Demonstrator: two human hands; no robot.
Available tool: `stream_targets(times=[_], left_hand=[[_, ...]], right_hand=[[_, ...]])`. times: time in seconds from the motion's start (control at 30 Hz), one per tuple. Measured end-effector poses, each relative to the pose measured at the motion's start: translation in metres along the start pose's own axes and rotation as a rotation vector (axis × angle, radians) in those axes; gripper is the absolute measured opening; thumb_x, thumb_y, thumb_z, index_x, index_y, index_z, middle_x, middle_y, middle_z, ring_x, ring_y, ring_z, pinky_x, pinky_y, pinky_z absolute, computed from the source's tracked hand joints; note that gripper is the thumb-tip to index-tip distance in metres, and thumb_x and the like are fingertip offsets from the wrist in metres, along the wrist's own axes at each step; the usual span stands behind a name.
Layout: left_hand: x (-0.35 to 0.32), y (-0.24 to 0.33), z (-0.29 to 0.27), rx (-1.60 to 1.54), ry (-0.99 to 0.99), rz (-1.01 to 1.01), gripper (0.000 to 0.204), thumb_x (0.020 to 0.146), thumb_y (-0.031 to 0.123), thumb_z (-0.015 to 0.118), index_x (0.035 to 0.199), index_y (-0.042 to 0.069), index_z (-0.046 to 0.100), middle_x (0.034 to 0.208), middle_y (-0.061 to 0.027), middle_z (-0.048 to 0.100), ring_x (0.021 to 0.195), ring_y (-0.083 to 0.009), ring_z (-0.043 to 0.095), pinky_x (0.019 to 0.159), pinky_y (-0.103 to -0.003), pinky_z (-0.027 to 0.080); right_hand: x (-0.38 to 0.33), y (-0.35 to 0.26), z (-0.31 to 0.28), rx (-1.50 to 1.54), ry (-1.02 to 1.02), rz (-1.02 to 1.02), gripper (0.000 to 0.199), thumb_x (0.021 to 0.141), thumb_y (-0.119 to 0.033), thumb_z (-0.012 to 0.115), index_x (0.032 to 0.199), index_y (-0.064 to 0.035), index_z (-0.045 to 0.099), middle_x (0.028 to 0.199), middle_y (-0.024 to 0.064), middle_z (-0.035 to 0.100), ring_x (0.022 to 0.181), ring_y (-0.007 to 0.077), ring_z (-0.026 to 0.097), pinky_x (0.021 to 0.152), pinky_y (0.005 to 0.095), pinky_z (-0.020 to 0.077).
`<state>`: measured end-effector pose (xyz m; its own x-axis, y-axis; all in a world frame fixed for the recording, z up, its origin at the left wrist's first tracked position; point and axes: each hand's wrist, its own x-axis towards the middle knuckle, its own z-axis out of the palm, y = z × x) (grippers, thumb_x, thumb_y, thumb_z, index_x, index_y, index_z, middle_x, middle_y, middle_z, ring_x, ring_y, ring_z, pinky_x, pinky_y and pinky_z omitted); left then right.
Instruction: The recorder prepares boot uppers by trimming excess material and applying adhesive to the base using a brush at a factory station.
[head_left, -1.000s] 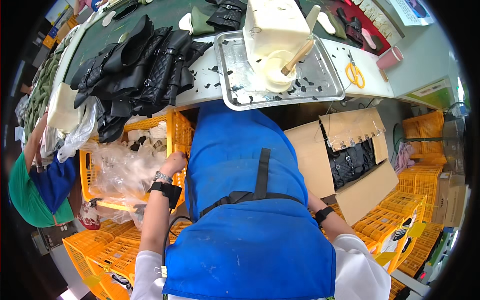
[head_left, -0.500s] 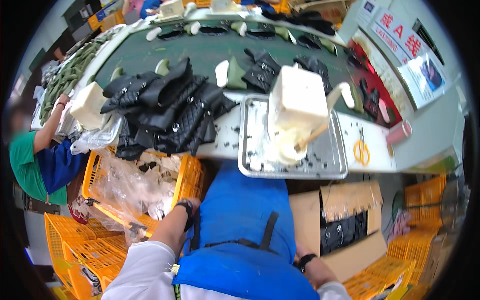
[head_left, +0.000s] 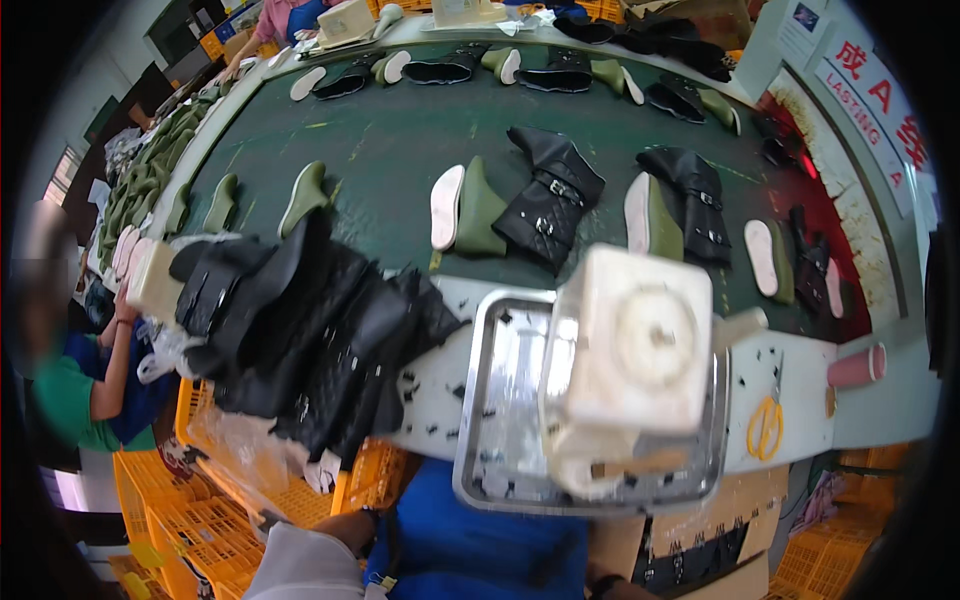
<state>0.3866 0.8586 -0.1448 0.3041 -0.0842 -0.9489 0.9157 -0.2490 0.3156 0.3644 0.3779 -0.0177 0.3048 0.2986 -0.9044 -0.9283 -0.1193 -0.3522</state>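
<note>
My left arm reaches down beside the blue apron [head_left: 480,530] I wear. Its dark-banded wrist [head_left: 350,528] is low at the apron's left edge, near an orange crate, and the fingers are hidden. Only a dim bit of my right hand [head_left: 603,580] shows at the lower edge, right of the apron by a cardboard box. Neither hand touches the work on the table. In front of me a metal tray [head_left: 467,440] holds a cream block-shaped container [head_left: 640,340] and a brush with a wooden handle [head_left: 645,463]. Left of it lies a heap of black quilted boot uppers [head_left: 300,320].
On the green conveyor belt [head_left: 390,150], green lasts with pale soles [head_left: 480,215] stand beside black buckled uppers [head_left: 555,200]. Orange scissors [head_left: 766,425] and a pink cup [head_left: 857,366] are at right. Orange crates [head_left: 200,510] stand low left. A co-worker in green [head_left: 65,400] works at left.
My view has tilted up toward the belt, so the tray and the heap sit lower in the picture. Both my hands show less. The co-worker's arm has shifted.
</note>
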Motion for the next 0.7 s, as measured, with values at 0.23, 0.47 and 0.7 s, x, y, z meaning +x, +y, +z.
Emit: stream_targets(times=[0.23,0.47,0.7], left_hand=[[0.016,0.059,-0.045,-0.029,-0.011,0.019,0.020,0.083,0.023,0.049,0.085,0.007,0.062,0.077,-0.0072,0.063,0.063,-0.0198,0.057,0.058,-0.033,0.048],[-0.031,-0.030,-0.022,-0.068,-0.057,0.094,0.021,0.084,0.024,0.049,0.088,0.007,0.060,0.080,-0.0069,0.063,0.065,-0.0195,0.058,0.060,-0.034,0.049],[-0.078,-0.018,0.025,0.045,0.056,-0.110,0.023,0.082,0.026,0.049,0.096,0.008,0.050,0.088,-0.0112,0.052,0.080,-0.0256,0.052,0.067,-0.043,0.046]], right_hand=[[0.051,-0.081,0.002,0.117,-0.117,-0.059,0.037,0.085,-0.029,0.052,0.109,-0.0016,0.054,0.107,0.0074,0.058,0.093,0.0154,0.055,0.084,0.0279,0.0432],[0.007,-0.010,0.024,0.207,-0.175,-0.164,0.038,0.085,-0.029,0.052,0.110,0.0000,0.054,0.109,0.0079,0.057,0.096,0.0158,0.054,0.086,0.0273,0.0418],[-0.062,0.129,0.032,0.462,-0.081,-0.306,0.040,0.086,-0.030,0.052,0.111,0.0016,0.053,0.112,0.0083,0.056,0.098,0.0162,0.053,0.088,0.0267,0.0404]])
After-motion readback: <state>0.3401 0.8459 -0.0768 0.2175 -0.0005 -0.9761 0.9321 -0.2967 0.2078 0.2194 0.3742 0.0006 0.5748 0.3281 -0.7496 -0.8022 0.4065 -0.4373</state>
